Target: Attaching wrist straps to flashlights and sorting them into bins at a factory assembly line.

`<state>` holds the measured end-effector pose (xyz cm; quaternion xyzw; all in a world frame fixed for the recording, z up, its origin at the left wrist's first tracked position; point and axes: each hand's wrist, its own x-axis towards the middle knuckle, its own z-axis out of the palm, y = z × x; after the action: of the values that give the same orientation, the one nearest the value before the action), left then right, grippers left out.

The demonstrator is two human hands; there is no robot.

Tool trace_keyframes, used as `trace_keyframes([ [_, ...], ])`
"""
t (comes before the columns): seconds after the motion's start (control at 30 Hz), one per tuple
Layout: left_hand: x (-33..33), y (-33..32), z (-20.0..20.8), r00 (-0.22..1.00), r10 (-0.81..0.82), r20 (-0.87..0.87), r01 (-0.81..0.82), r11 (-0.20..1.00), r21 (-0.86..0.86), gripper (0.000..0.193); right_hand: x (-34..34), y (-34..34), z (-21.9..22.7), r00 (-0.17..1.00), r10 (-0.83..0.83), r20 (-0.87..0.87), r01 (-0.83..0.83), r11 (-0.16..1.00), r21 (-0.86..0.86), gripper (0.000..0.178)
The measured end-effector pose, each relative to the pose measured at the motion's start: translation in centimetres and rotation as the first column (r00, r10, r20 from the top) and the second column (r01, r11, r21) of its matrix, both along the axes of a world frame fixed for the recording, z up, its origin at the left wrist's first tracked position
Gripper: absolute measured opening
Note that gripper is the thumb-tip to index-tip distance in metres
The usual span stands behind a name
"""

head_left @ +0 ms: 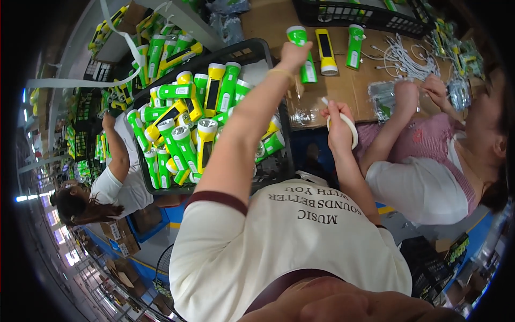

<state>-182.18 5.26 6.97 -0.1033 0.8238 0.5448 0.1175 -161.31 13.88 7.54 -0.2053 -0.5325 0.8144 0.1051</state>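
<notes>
My left hand (294,57) is closed around a green flashlight (308,71) with a white head, over the cardboard-covered table. Beside it lie a yellow flashlight (325,51) with a dark panel and another green flashlight (354,47). My right hand (339,119), nearer to my body, grips a roll of white tape (351,130). A short white end shows at its fingertips, perhaps of the tape. How the left fingers lie on the flashlight is partly hidden.
A black crate (256,49) heaped with green and yellow flashlights stands at my left. White cables (403,60) and clear plastic bags (382,96) lie at the right, by a co-worker's hands (406,94). Another black crate (394,22) is at the far edge. Another person (115,185) works at far left.
</notes>
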Motion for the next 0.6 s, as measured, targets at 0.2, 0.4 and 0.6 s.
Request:
trace_keyframes([
  [0.2,1.0,-0.4,-0.8,0.784,-0.296,-0.546,0.046,0.904,-0.424,0.045,2.7,2.0,-1.4,0.999,0.045,0.023,-0.045,0.999,-0.017,0.017],
  [0.4,3.2,-19.1,4.4,0.893,-0.329,-0.308,-0.076,0.563,-0.823,0.036,4.7,2.0,-1.1,0.995,0.077,0.063,-0.074,0.996,-0.051,0.011],
  [0.6,5.6,-22.0,1.7,0.967,-0.255,0.018,0.126,0.415,-0.901,0.047,3.4,-1.0,0.7,0.973,0.231,-0.018,-0.231,0.972,-0.042,0.014],
])
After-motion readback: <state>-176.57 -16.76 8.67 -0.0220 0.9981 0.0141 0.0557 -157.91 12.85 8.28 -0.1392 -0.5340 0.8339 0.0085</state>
